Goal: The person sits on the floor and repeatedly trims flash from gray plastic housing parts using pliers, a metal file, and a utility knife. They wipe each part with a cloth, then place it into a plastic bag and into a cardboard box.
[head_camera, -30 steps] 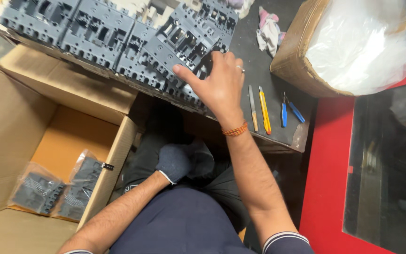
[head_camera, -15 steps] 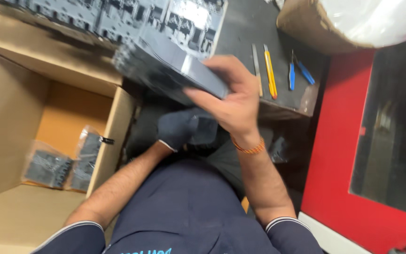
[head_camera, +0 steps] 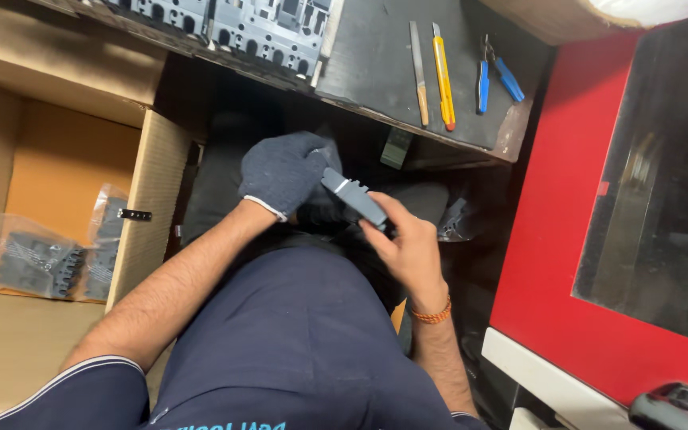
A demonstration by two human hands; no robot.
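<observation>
Head view | left hand (head_camera: pixel 284 171), one dark knit glove, fingers curled onto the upper end of one grey plastic part (head_camera: pixel 353 199) | right hand (head_camera: pixel 408 247), bare, gripping the part's lower end, above the lap | bench (head_camera: pixel 376 72): four hand tools (head_camera: pixel 443 68), two grey moulded blocks (head_camera: pixel 272 32) | cardboard box (head_camera: pixel 57 159): two bagged parts (head_camera: pixel 37 263)

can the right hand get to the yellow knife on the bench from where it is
Probably not right away: the right hand is holding a grey part below the bench edge. The yellow knife itself lies uncovered.
</observation>
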